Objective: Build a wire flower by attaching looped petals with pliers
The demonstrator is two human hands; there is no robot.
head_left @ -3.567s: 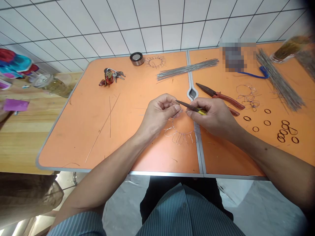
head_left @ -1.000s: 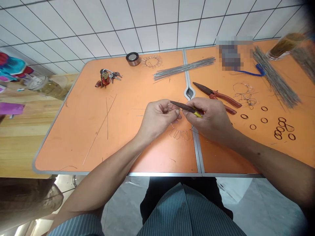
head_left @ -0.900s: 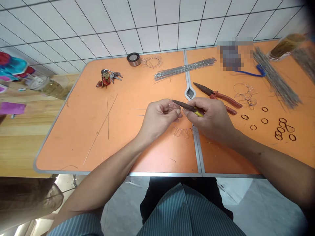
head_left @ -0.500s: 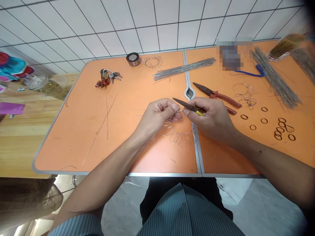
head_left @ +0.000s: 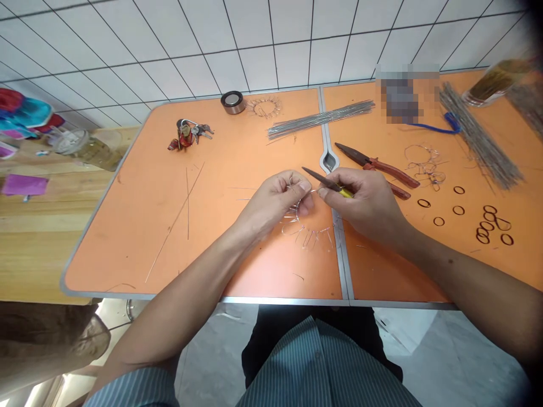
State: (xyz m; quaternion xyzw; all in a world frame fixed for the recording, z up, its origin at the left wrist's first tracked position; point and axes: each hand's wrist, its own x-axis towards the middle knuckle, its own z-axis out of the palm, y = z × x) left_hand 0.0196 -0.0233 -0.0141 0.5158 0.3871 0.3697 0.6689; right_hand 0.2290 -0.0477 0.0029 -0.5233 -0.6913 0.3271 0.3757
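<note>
Thumb and fingers of my left hand (head_left: 285,198) pinch a looped wire ring (head_left: 311,230), whose thin loops hang below the fingers over the orange table. My right hand (head_left: 365,198) is wrapped round yellow-handled pliers (head_left: 326,179), their dark jaws pointing up and left. Its thumb and fingertip also meet a short wire end that runs across from the left hand. The two hands are close together, just below the metal latch. My right palm hides most of the pliers' handles.
Red-handled pliers (head_left: 382,169) lie beyond my right hand. Small dark rings (head_left: 459,210) and tangled wire (head_left: 426,164) are to the right. Wire bundles (head_left: 320,120), a tape roll (head_left: 233,102) and keys (head_left: 190,134) lie further back; loose wires (head_left: 173,223) lie left.
The whole view has shifted slightly, with table objects a little further right. Both hands keep their grips; the wire ring has turned slightly beneath my left fingers.
</note>
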